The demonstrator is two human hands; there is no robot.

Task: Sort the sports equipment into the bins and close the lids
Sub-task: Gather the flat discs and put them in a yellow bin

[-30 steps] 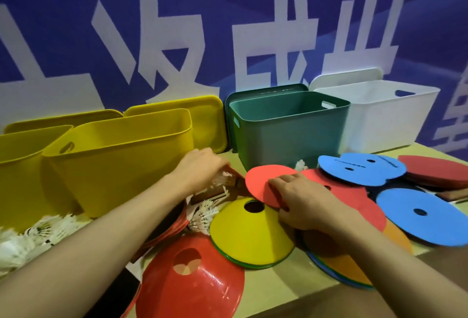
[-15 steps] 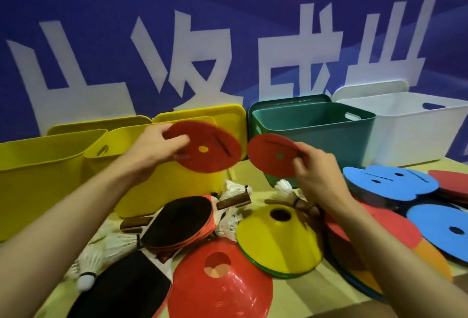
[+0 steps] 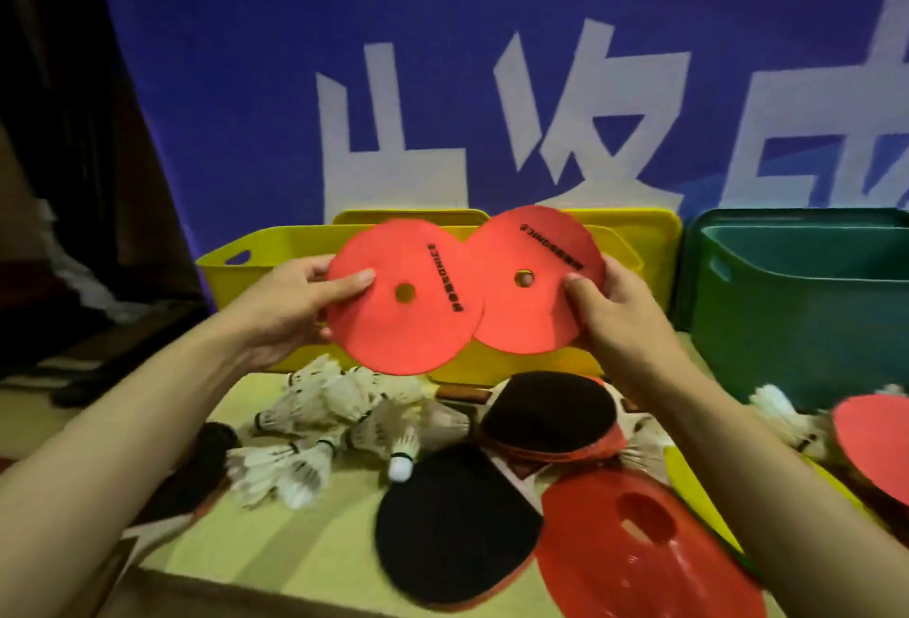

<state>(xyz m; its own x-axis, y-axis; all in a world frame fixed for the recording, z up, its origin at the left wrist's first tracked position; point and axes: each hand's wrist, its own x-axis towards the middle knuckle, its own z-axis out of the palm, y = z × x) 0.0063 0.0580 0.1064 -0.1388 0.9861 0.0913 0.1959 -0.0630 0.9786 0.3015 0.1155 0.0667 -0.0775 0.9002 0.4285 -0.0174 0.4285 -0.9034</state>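
My left hand point(image 3: 290, 307) grips a flat red disc point(image 3: 393, 322) with a centre hole by its left edge. My right hand point(image 3: 615, 312) holds a second red disc point(image 3: 536, 307) by its right edge. The two discs overlap in the middle and are held up in front of a yellow bin point(image 3: 236, 268). A green bin point(image 3: 806, 317) stands open at the right. On the table below lie several white shuttlecocks point(image 3: 334, 420), two black-faced table tennis paddles point(image 3: 457, 534) point(image 3: 551, 415) and a red cone marker point(image 3: 644, 563).
A yellow lid point(image 3: 634, 224) leans behind the yellow bin against a blue banner with white characters. Another red disc point(image 3: 870, 445) lies at the right edge, with a yellow marker point(image 3: 698, 489) beside it. The table's front edge runs along the bottom left, dark floor beyond.
Both hands have lifted a red disc each off the table and brought them together, overlapping, in front of the yellow bin. The view has swung left.
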